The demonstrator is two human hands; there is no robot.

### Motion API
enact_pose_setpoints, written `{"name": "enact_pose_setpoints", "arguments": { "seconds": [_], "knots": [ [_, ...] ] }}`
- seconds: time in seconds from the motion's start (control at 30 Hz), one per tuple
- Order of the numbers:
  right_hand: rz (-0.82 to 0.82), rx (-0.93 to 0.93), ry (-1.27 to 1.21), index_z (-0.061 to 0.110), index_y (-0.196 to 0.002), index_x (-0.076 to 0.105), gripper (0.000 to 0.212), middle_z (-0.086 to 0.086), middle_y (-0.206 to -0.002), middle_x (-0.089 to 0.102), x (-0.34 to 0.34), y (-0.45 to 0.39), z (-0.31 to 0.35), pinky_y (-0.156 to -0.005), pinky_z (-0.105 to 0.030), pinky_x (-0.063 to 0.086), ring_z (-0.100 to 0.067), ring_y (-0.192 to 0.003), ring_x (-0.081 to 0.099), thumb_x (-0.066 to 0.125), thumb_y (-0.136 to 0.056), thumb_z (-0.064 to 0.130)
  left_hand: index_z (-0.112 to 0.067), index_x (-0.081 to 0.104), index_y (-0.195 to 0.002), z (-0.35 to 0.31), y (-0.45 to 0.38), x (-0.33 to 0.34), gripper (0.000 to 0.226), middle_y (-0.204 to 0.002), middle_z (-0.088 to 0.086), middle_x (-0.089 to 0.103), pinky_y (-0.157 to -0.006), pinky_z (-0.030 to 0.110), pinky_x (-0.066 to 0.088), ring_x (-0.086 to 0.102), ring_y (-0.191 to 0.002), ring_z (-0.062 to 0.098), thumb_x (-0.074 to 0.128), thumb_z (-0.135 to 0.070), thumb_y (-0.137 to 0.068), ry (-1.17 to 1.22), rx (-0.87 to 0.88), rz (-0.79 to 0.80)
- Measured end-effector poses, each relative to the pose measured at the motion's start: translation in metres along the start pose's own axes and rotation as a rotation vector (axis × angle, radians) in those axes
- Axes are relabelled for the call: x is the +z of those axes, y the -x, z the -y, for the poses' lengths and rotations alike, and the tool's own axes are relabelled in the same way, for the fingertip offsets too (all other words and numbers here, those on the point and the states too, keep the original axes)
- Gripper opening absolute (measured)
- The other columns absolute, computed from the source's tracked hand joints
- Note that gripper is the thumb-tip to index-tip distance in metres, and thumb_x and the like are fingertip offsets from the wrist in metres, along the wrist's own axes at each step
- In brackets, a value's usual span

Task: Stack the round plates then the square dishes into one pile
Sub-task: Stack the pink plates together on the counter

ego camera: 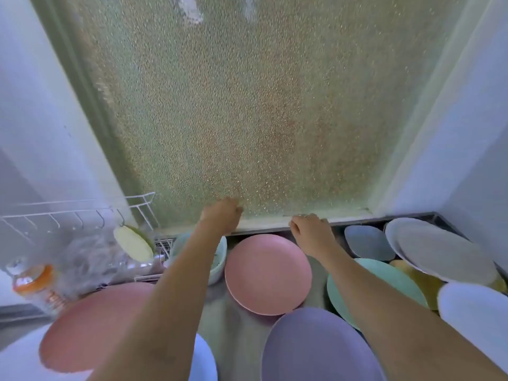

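Note:
Coloured dishes lie spread over a grey counter below a frosted window. A pink round plate (268, 273) sits in the middle, between my forearms. A larger pink plate (90, 325) is at the lower left and a purple plate (316, 347) at the lower middle. To the right lie a teal plate (384, 281), a blue-grey plate (368, 243), overlapping pale grey plates (439, 251), a yellow dish (424, 284) and a white dish (472, 309). My left hand (221, 215) and my right hand (310, 232) reach to the window ledge (264, 222), fingers curled, holding no dish.
A pale green bowl (221, 259) lies partly under my left forearm. A white wire rack (82, 215) with hooks, a yellow-green sponge (133, 243) and an orange-capped bottle (35, 281) crowd the left side. White walls close in on both sides.

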State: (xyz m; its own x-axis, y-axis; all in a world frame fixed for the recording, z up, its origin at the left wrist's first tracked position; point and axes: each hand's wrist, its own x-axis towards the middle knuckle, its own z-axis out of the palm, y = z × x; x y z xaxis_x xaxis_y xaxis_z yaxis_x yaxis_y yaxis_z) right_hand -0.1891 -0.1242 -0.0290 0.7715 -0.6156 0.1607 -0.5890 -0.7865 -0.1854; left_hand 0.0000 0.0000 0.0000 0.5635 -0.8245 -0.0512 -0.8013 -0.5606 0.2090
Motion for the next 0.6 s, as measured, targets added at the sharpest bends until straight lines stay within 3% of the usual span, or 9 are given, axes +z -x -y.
{"name": "enact_pose_setpoints", "arguments": {
  "seconds": [0.13,0.23,0.33,0.5,0.6],
  "knots": [
    [0.185,0.096,-0.029,0.015,-0.095,0.055,0.017,-0.007,-0.093,0.064,0.044,0.013,-0.023,-0.072,-0.036,0.042,-0.029,-0.090,0.059,0.039,-0.094,0.021,-0.008,0.048,-0.124,0.008,0.024,0.057,0.036,-0.129,0.016,0.055,-0.094,0.045,0.042,0.052,-0.118,0.034,0.032,-0.028,-0.099,-0.028,-0.101,0.151],
    [0.321,0.186,-0.095,0.013,-0.122,0.049,0.029,-0.012,-0.113,0.061,0.077,0.030,-0.038,-0.083,-0.036,0.047,-0.030,-0.100,0.059,0.043,-0.095,0.020,-0.010,0.050,-0.120,0.003,0.049,0.102,0.031,-0.126,0.012,0.057,-0.089,0.042,0.046,0.056,-0.113,0.032,0.034,-0.026,-0.098,-0.075,-0.128,0.263],
    [0.378,0.237,-0.020,0.014,-0.133,0.037,0.040,-0.013,-0.120,0.058,0.101,0.046,-0.048,-0.088,-0.039,0.046,-0.031,-0.108,0.054,0.043,-0.095,0.023,-0.011,0.047,-0.124,0.003,0.070,0.139,0.031,-0.133,0.008,0.049,-0.092,0.042,0.046,0.048,-0.123,0.028,0.042,-0.021,-0.095,-0.064,-0.185,0.347],
    [0.382,0.380,-0.028,0.010,-0.138,0.023,0.052,-0.017,-0.118,0.058,0.121,0.051,-0.043,-0.088,-0.040,0.040,-0.035,-0.112,0.049,0.045,-0.091,0.017,-0.008,0.033,-0.133,0.002,0.080,0.163,0.045,-0.140,0.012,0.032,-0.084,0.044,0.046,0.047,-0.120,0.034,0.042,-0.005,-0.089,0.188,-0.385,0.261],
    [0.352,0.443,-0.074,0.011,-0.139,0.021,0.056,-0.016,-0.112,0.062,0.128,0.051,-0.041,-0.087,-0.040,0.040,-0.036,-0.107,0.053,0.045,-0.088,0.010,-0.007,0.029,-0.134,0.002,0.077,0.171,0.051,-0.141,0.014,0.032,-0.087,0.048,0.045,0.048,-0.116,0.039,0.043,-0.004,-0.085,0.333,-0.457,0.243]
  ]
}}
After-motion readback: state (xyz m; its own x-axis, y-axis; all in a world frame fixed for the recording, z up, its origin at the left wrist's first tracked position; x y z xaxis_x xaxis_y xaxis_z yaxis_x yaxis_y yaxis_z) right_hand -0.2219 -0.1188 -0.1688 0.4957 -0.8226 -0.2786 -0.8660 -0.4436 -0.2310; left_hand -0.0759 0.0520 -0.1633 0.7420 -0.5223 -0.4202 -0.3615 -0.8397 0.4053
